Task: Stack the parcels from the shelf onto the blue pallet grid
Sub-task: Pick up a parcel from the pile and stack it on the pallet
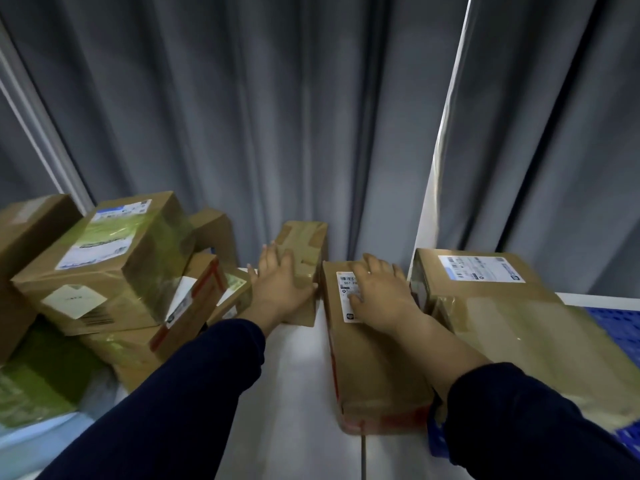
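My left hand lies on top of a small taped cardboard parcel on the white shelf, fingers spread over its top and thumb at its right edge. My right hand rests flat on the white label of a long brown parcel with red tape at its near end. A large parcel with a shipping label sits to the right, over the blue pallet grid. Whether the long parcel stands on the shelf or the pallet is unclear.
A heap of parcels with green tape and labels fills the left of the white shelf. Grey curtains hang behind. A white upright post stands between shelf and pallet.
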